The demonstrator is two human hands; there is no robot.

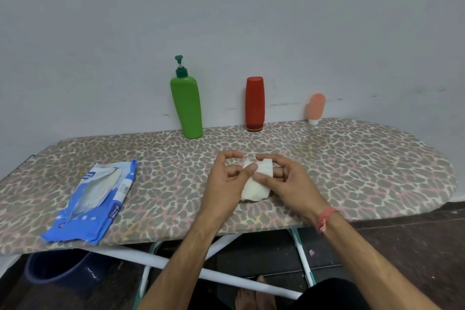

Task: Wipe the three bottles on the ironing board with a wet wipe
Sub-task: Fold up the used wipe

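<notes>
Both hands met over the middle of the ironing board (327,158), w/ a folded white wet wipe (255,185) between them. Left hand (227,176) had its grip clamped on the wipe: thumb pressed on the upper part, index curled in a loop above, other fingers bent in. Right hand (289,178) also pinched it, thumb on the front face and index tip at the top edge, remaining fingers behind. Wipe sat just above the leopard-print cover, lower end near or touching it; couldn't tell which.

3 bottles stood upright along the far edge by the wall (226,20), well apart from each other: green pump bottle (187,106) at left, red bottle (254,104) standing on its cap in the middle, small peach tube (315,107) on a white cap at right. None touched by either hand.

Blue wipes packet (98,199) lay flat on the board's left side, flap open, white wipes showing. Pink thread band (324,219) on right wrist. Dark bucket (55,269) under the board at left.
</notes>
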